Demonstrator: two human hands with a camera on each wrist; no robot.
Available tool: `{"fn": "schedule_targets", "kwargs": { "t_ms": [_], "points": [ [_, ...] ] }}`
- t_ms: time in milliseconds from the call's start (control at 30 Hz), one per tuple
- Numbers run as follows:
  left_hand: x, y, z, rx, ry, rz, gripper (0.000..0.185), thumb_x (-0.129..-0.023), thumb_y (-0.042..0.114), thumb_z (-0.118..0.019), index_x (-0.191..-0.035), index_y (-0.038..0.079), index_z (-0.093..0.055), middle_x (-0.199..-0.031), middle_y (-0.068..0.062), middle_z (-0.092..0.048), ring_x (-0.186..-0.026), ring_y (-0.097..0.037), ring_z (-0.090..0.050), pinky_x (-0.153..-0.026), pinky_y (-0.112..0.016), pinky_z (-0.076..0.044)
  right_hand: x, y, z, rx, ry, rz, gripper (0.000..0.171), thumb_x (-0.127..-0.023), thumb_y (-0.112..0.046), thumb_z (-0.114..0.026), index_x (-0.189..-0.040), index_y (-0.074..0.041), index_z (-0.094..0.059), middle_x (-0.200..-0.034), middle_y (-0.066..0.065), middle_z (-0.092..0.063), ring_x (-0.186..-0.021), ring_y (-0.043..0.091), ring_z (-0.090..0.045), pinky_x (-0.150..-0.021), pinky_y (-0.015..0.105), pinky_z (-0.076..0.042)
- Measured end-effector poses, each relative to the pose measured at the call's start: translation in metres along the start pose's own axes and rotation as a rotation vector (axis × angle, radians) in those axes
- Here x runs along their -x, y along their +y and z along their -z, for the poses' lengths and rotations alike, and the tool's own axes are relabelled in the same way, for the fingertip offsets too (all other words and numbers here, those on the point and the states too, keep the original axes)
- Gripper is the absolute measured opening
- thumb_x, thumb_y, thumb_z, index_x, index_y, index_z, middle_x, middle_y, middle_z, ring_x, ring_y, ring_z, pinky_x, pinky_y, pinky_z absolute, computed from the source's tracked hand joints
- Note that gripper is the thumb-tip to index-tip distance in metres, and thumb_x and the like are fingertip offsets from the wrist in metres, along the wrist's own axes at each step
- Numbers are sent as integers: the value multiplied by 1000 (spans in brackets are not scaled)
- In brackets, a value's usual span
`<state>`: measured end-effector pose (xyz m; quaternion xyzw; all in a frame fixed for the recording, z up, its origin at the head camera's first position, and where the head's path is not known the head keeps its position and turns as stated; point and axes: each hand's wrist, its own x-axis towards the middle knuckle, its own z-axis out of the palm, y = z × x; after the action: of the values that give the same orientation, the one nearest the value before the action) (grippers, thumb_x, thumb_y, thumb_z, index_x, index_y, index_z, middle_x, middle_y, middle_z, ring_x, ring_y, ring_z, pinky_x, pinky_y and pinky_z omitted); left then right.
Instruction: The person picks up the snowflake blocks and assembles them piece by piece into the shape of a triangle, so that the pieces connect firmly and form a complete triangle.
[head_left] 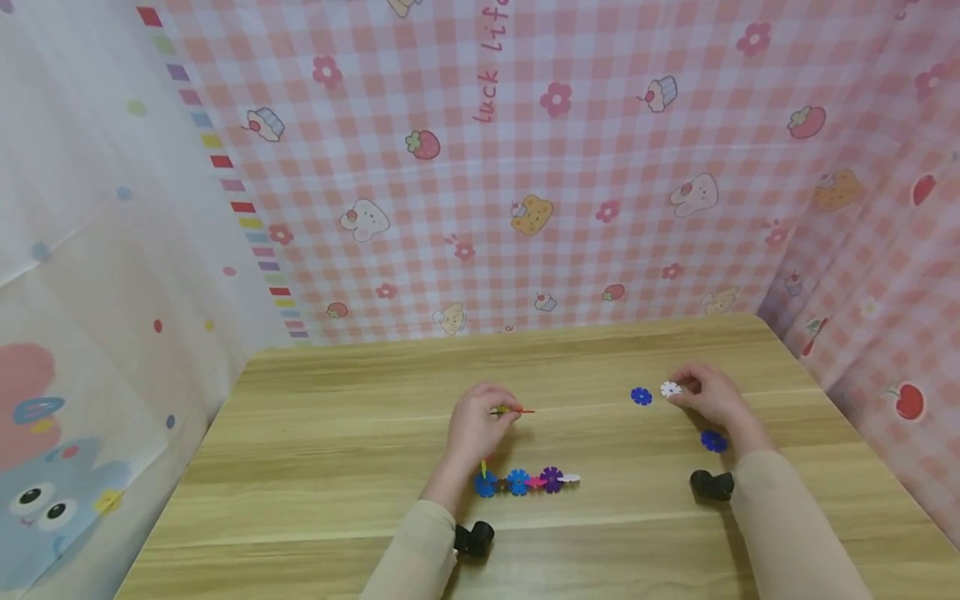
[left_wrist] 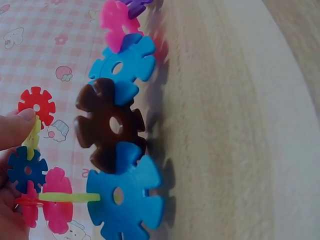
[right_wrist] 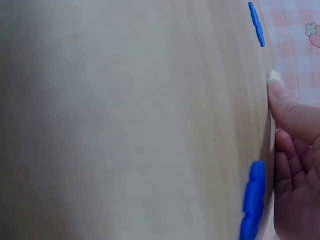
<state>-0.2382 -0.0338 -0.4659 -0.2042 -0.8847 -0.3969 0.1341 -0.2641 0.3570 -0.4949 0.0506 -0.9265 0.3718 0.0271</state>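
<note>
My left hand [head_left: 478, 423] pinches one end of a chain of slotted snowflake discs, its thumb on the red disc [left_wrist: 37, 102] beside a yellow disc [left_wrist: 31, 142]. A dark blue disc [left_wrist: 20, 172] and pink discs [left_wrist: 58, 210] lead to a yellow-green one [left_wrist: 75, 197], which joins the row on the table. That row holds a light blue disc [left_wrist: 125, 210], a brown disc [left_wrist: 95, 127], another light blue disc, a pink one, a purple disc [head_left: 552, 480] and a white one at the end. At right, my right hand [head_left: 712, 398] pinches a loose white disc [head_left: 670, 389].
One loose blue disc [head_left: 641, 396] lies left of the white disc; another blue disc [head_left: 713, 441] lies near the right wrist. Black wrist cameras [head_left: 474, 540] sit by both sleeves. A pink checked cloth [head_left: 480, 250] stands behind the wooden table [head_left: 337, 433].
</note>
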Motion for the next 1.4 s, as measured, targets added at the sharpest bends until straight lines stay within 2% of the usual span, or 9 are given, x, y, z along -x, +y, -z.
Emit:
{"fn": "schedule_targets", "kwargs": {
  "t_ms": [167,367,500,600,733,967,1167,1400],
  "points": [
    [0,0,0,0,1,-4,7,-82,7,-80,-86,12,-78,-98,1,-69,-97,-20,-63,-91,-40,-50,2,0,-1,-10,15,16,30,-87,-8,-75,-110,3,-58,-99,17,-60,-89,26,-54,-77,37,-44],
    [0,0,0,7,6,-5,7,-82,6,-80,-85,12,-78,-98,0,-70,-97,-21,-63,-91,-41,-50,6,0,-2,-5,21,28,28,-89,-8,-73,-113,0,-60,-97,14,-65,-88,25,-58,-77,38,-46],
    [0,0,0,9,-3,4,7,-82,7,-80,-86,13,-78,-99,1,-69,-98,-21,-63,-92,-41,-50,11,-6,-5,-37,45,32,28,-89,-8,-73,-113,1,-61,-93,12,-67,-84,19,-59,-73,30,-47],
    [1,0,0,0,-7,5,8,-82,7,-80,-86,13,-78,-98,2,-70,-98,-20,-63,-92,-40,-50,14,-17,-11,-97,58,19,32,-89,-8,-74,-115,5,-62,-93,13,-68,-81,14,-58,-66,24,-47],
    [1,-1,-1,-4,-3,1,7,-83,7,-79,-86,14,-78,-98,2,-70,-98,-20,-63,-92,-40,-50,18,-36,-23,-189,45,13,34,-90,-8,-73,-118,6,-62,-95,13,-68,-77,12,-57,-61,23,-47],
    [2,0,1,3,20,-17,8,-82,5,-80,-84,13,-77,-96,2,-70,-95,-20,-64,-89,-41,-51,20,-73,-55,-320,-24,64,27,-91,-5,-69,-117,2,-64,-92,11,-67,-75,18,-58,-56,26,-49],
    [2,1,1,-7,20,-20,8,-82,5,-80,-83,12,-77,-95,2,-69,-94,-19,-64,-88,-40,-51,22,-103,-83,-469,-75,84,30,-91,1,-67,-119,8,-61,-92,16,-68,-79,31,-67,-68,34,-58],
    [2,1,0,-14,35,-25,8,-82,5,-80,-83,12,-77,-94,2,-69,-93,-19,-64,-87,-39,-52,21,-127,-108,-684,-120,6,34,-91,6,-63,-123,12,-56,-92,17,-66,-84,36,-68,-74,36,-59]
  ]
}}
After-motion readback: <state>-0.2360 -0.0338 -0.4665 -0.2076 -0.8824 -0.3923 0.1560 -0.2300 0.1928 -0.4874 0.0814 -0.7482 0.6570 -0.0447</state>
